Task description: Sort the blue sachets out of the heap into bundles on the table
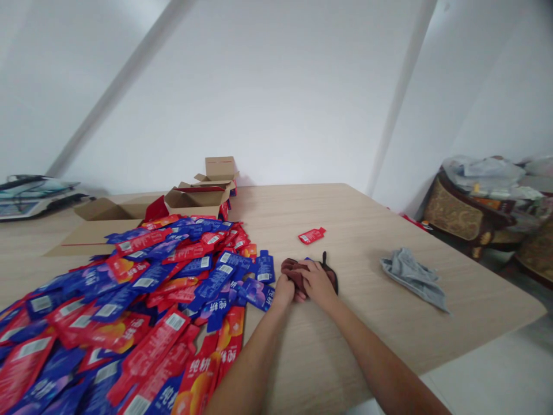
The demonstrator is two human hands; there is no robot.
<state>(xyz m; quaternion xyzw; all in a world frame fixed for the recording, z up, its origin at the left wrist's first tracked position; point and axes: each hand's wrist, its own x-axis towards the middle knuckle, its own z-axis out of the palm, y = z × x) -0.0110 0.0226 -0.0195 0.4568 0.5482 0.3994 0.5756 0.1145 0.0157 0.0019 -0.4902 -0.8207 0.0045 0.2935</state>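
Observation:
My left hand [284, 291] and my right hand [318, 283] meet over a bunched brown soft item [294, 271], which looks like fabric. The left fingers are closed round its near left side. From above, the right fingers curl over it and press on it. A dark-edged part with a short black tab [324, 258] sticks out beyond the right hand; whether it belongs to the brown item I cannot tell. Left of my hands lies a large heap of red and blue sachets [173, 276]. A single red sachet [311, 236] lies flat farther back.
Open cardboard boxes [194, 199] stand behind the heap, towards the white wall. A crumpled grey cloth [415, 278] lies on the table [380, 346] to the right. A flat device [38, 202] sits at the far left. Beyond the right table edge, an armchair [458, 210] carries plastic bags.

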